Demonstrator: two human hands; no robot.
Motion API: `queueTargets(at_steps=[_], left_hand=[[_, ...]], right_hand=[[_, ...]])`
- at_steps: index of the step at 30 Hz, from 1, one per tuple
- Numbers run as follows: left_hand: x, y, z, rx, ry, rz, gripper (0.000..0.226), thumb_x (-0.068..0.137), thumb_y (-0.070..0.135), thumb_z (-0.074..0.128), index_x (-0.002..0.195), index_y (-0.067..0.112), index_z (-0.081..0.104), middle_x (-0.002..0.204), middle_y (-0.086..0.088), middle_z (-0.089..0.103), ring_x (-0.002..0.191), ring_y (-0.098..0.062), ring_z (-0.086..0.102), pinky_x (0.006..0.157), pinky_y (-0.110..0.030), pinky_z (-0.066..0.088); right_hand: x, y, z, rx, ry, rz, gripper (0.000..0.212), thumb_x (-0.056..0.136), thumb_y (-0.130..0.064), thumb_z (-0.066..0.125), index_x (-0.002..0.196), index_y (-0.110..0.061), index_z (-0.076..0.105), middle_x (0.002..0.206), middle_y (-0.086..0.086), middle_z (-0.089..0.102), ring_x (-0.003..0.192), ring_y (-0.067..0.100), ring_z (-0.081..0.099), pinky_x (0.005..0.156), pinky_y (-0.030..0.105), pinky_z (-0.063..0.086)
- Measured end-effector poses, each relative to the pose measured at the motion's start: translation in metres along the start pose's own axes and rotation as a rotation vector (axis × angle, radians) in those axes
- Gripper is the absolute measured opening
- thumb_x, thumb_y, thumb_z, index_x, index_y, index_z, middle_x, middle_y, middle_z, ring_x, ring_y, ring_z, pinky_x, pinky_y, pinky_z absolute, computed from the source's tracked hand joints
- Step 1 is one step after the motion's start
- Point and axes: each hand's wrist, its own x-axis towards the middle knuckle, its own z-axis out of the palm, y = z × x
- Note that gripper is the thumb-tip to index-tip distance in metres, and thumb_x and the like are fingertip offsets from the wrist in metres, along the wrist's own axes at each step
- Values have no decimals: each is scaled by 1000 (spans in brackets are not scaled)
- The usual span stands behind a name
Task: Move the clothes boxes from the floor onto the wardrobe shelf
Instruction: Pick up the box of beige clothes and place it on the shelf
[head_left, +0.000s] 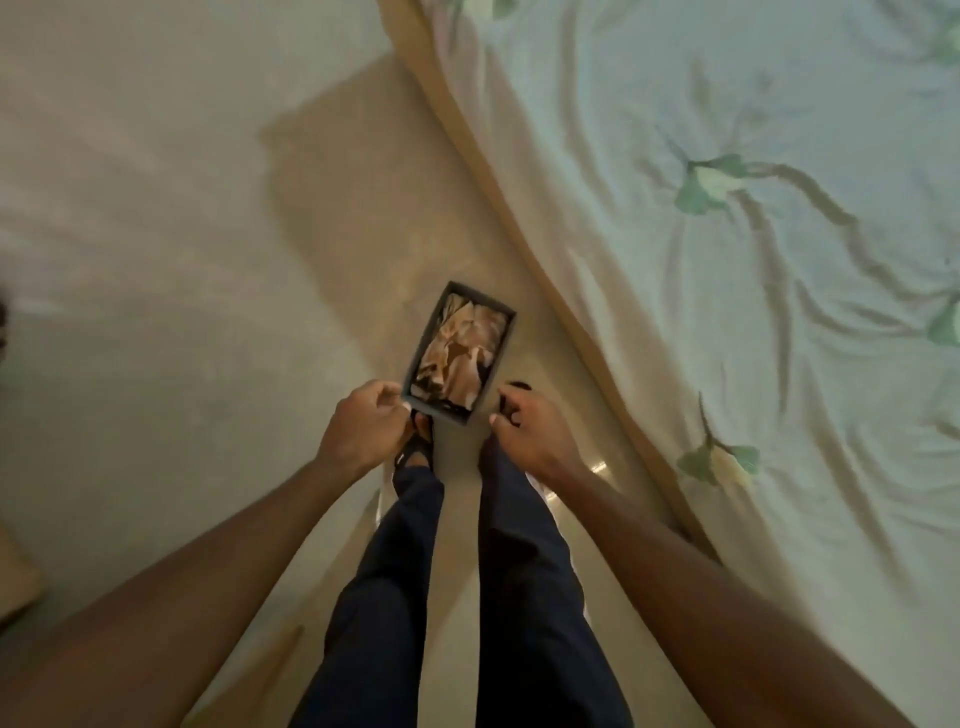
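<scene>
A dark open-topped clothes box (506, 332), filled with crumpled beige and brown clothes, lies on the floor just ahead of my feet. My left hand (363, 423) is at the box's near left corner, with thumb and fingers pinched around the rim there. My right hand (527, 431) hovers a short gap to the right of the near right corner. Its fingers are loosely curled and hold nothing. The wardrobe and its shelf are not in view.
A bed with a pale leaf-patterned sheet (727, 208) fills the right side, its edge running diagonally close beside the box. Beige floor (156, 260) spreads to the left. My legs in dark trousers (467, 597) stand below the box. A cardboard corner (15, 587) shows at the left edge.
</scene>
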Motion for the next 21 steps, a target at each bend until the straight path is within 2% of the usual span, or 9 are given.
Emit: queueTargets(at_steps=[2, 5, 8, 9, 11, 13, 16, 18, 21], left_hand=[[42, -23, 34, -30, -3, -75, 36, 89, 25, 60, 123, 15, 60, 121, -2, 65, 109, -19, 60, 92, -29, 45], [93, -59, 86, -112, -57, -166, 40, 88, 30, 60, 126, 18, 59, 122, -1, 64, 113, -20, 59, 99, -34, 47], [144, -113, 140, -125, -83, -322, 49, 74, 53, 55, 119, 37, 56, 126, 0, 61, 118, -26, 56, 102, -43, 44], [155, -127, 154, -145, -82, -363, 48, 73, 53, 54, 119, 39, 55, 128, -1, 60, 119, -28, 54, 102, -43, 44], [172, -144, 177, -195, -84, -398, 46, 82, 38, 56, 127, 28, 53, 130, -2, 58, 120, -28, 53, 101, -39, 44], [192, -158, 195, -238, -55, -412, 48, 87, 33, 58, 133, 21, 51, 138, -4, 53, 124, -27, 51, 101, -35, 44], [219, -179, 214, -318, -54, -417, 53, 89, 40, 59, 138, 22, 48, 142, -4, 49, 127, -25, 49, 96, -30, 41], [233, -189, 222, -369, -56, -401, 53, 90, 40, 59, 139, 22, 48, 142, -3, 50, 127, -24, 49, 90, -25, 37], [247, -199, 226, -436, -78, -348, 46, 90, 38, 59, 131, 17, 55, 133, -3, 56, 116, -22, 54, 84, -24, 37]], right_hand=[[59, 27, 16, -106, -88, 21, 28, 79, -32, 55, 105, -25, 64, 102, 0, 68, 94, 18, 63, 84, 33, 52], [130, 53, 30, -213, -128, 39, 41, 81, -33, 53, 121, -24, 59, 118, 7, 63, 106, 23, 61, 90, 39, 52], [202, 75, 50, -346, -143, -38, 39, 88, -16, 56, 127, -14, 57, 122, 11, 61, 108, 26, 59, 84, 19, 42], [226, 78, 54, -401, -110, -83, 40, 88, -18, 56, 127, -13, 57, 125, 13, 58, 112, 29, 58, 86, 22, 42], [265, 86, 66, -510, -42, -119, 48, 84, -34, 50, 129, -19, 53, 135, 13, 47, 118, 33, 52, 97, 37, 45], [298, 93, 80, -562, 25, -125, 51, 84, -48, 43, 128, -23, 52, 145, 11, 33, 129, 35, 42, 106, 48, 38], [338, 96, 91, -741, 31, -147, 35, 93, -36, 46, 124, -22, 56, 157, 12, 16, 143, 33, 18, 116, 47, 22], [360, 95, 95, -813, -4, -128, 37, 89, -35, 48, 123, -22, 56, 152, 13, 28, 139, 34, 28, 113, 46, 28], [380, 102, 108, -830, -81, -106, 45, 77, -36, 48, 112, -13, 65, 121, 17, 59, 109, 38, 58, 92, 43, 49]])
